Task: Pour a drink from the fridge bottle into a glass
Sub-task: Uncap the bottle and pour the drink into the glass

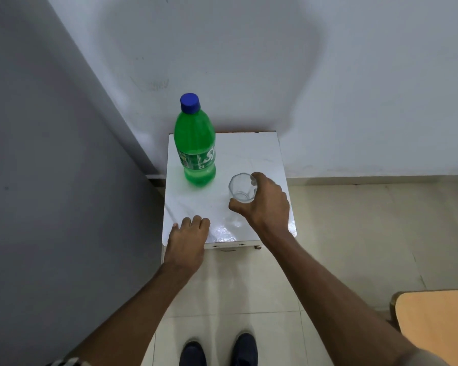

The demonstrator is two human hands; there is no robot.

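pale walls meet in a corner above a cream tiled floor (354, 233), where a small white table (254, 154) with a glossy top stands pushed against the back wall. at the lower right edge of the view, the corner of an orange-topped piece of furniture (439, 323) juts in. two bare forearms reach down from the camera toward the table, and a pair of dark shoes (218, 350) shows on the tiles below. a green plastic bottle (195, 149) stands upright on the far left part of the tabletop, its long axis vertical, its blue cap (190, 102) screwed on and pointing up toward the wall, its label facing right. the right hand (265, 202) wraps a clear, empty glass (241, 187) from the right side, thumb on the near side and fingers curled around the far rim; the glass sits mouth up on the right half of the table, just beside the bottle but apart from it. the left hand (188, 241) rests at the near left edge of the tabletop, fingers loosely curled, holding nothing.
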